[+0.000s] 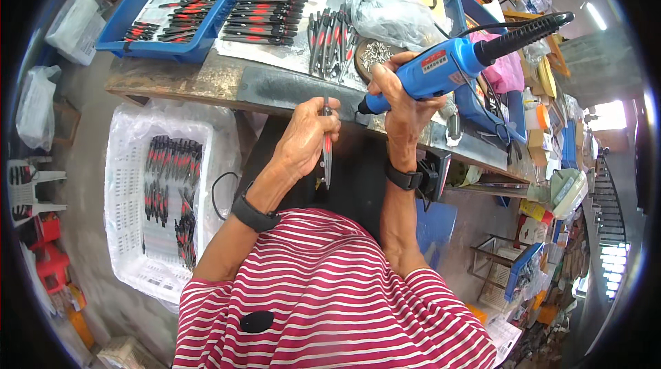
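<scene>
My left hand (pixel 303 135) pinches a slim black-and-red tool (pixel 327 155) with a narrow grey end, held upright in front of the bench edge. Its exact kind cannot be made out. In my right hand (pixel 399 104), the fingers wrap round a blue electric screwdriver (pixel 430 69), its black nose tilted down to the left. The screwdriver's tip is apart from the tool. Beyond the hands, a round dish holds small silver screws (pixel 376 54). Several similar black-and-red tools (pixel 329 42) lie beside it, and a neat stack of them (pixel 265 16) is farther left.
A blue tray (pixel 155 54) with more such tools stands at the bench's left. Below it, a white plastic crate (pixel 122 211) lined with plastic film holds others. A clear plastic bag (pixel 389 14) lies behind the screws. A blue bin (pixel 475 111) stands on the right.
</scene>
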A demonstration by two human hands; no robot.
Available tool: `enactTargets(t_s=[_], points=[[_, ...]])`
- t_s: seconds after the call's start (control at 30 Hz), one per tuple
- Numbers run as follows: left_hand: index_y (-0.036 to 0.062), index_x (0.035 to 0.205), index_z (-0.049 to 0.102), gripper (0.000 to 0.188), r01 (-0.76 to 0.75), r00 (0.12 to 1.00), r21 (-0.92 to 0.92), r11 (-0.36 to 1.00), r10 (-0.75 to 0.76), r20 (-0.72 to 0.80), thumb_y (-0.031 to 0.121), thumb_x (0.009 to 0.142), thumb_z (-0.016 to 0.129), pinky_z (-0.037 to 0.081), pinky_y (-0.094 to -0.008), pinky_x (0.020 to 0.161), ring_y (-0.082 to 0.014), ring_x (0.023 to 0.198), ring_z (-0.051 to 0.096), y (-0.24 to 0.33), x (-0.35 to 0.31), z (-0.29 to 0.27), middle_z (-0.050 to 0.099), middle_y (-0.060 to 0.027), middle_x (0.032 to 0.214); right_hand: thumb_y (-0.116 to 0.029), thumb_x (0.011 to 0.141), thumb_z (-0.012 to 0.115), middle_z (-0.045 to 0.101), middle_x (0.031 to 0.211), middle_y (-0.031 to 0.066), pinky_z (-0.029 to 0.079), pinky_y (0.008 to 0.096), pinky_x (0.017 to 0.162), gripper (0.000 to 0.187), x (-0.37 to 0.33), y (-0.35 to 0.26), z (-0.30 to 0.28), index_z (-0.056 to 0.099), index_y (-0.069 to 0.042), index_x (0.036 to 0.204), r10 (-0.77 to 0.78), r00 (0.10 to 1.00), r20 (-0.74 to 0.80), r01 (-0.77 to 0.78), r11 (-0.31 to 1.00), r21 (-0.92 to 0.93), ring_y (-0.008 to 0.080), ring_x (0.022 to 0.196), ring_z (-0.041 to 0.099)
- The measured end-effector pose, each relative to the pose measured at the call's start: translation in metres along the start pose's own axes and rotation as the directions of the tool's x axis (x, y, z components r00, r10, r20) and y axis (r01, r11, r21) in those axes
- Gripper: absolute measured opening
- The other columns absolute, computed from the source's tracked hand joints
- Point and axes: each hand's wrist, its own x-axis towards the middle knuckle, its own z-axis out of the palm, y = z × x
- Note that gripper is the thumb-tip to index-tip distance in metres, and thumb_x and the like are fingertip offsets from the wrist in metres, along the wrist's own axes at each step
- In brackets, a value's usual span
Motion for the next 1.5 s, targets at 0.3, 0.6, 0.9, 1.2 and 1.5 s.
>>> enactTargets(t_s=[0.3, 0.6, 0.9, 1.2, 1.5], points=[[-0.0079, 0.121, 0.034, 0.039, -0.051, 0.999, 0.09, 0.995, 0.05, 0.02, 0.003, 0.085, 0.045, 0.042, -0.0273, 0.042, -0.0154, 0.049, 0.051, -0.021, 0.001, 0.0, 0.056, -0.0153, 0.069, 0.001, 0.07, 0.066, 0.058, 0.061, 0.0062, 0.046, 0.0254, 0.054, 0.021, 0.001, -0.001, 0.0, 0.056, 0.005, 0.087, -0.065, 0.998, 0.008, 0.065, 0.998, 0.003, 0.0128, 0.051, 0.057], [0.0053, 0.116, 0.028, 0.03, 0.041, 0.997, 0.084, 0.996, -0.036, -0.064, 0.003, 0.088, 0.04, 0.028, -0.0187, 0.036, -0.0062, 0.045, 0.037, -0.023, 0.006, 0.007, 0.052, -0.0112, 0.068, 0.002, 0.072, 0.07, 0.06, 0.067, 0.0046, 0.048, 0.0217, 0.05, 0.017, 0.008, 0.003, 0.001, 0.058, 0.003, 0.084, -0.148, 0.984, 0.095, 0.135, 0.982, 0.13, 0.0105, 0.054, 0.059], [0.0098, 0.109, 0.032, 0.025, 0.045, 0.994, 0.086, 0.995, -0.036, -0.102, 0.005, 0.09, 0.047, 0.026, -0.0173, 0.036, -0.0053, 0.044, 0.037, -0.026, 0.008, 0.004, 0.054, -0.0122, 0.066, 0.001, 0.072, 0.07, 0.06, 0.066, 0.0054, 0.049, 0.0214, 0.047, 0.017, 0.006, 0.001, 0.007, 0.059, 0.004, 0.084, -0.094, 0.991, 0.094, 0.071, 0.971, 0.226, 0.0106, 0.054, 0.059], [0.0098, 0.106, 0.032, 0.026, 0.025, 0.991, 0.108, 0.994, -0.011, -0.135, 0.005, 0.086, 0.047, 0.026, -0.0179, 0.035, -0.0052, 0.043, 0.037, -0.027, 0.008, 0.006, 0.053, -0.0112, 0.064, 0.001, 0.072, 0.07, 0.06, 0.065, 0.0051, 0.05, 0.0213, 0.048, 0.017, 0.005, -0.002, 0.011, 0.059, 0.003, 0.084, -0.106, 0.988, 0.116, 0.081, 0.976, 0.203, 0.0101, 0.054, 0.059], [0.0085, 0.105, 0.032, 0.026, 0.029, 0.99, 0.134, 0.991, -0.01, -0.143, 0.004, 0.085, 0.048, 0.026, -0.018, 0.035, -0.0054, 0.044, 0.037, -0.025, 0.007, 0.007, 0.053, -0.0104, 0.064, 0.0, 0.071, 0.07, 0.06, 0.065, 0.0052, 0.05, 0.0214, 0.048, 0.018, 0.006, 0.001, 0.012, 0.059, 0.003, 0.084, -0.112, 0.987, 0.119, 0.089, 0.978, 0.187, 0.0105, 0.054, 0.06]])
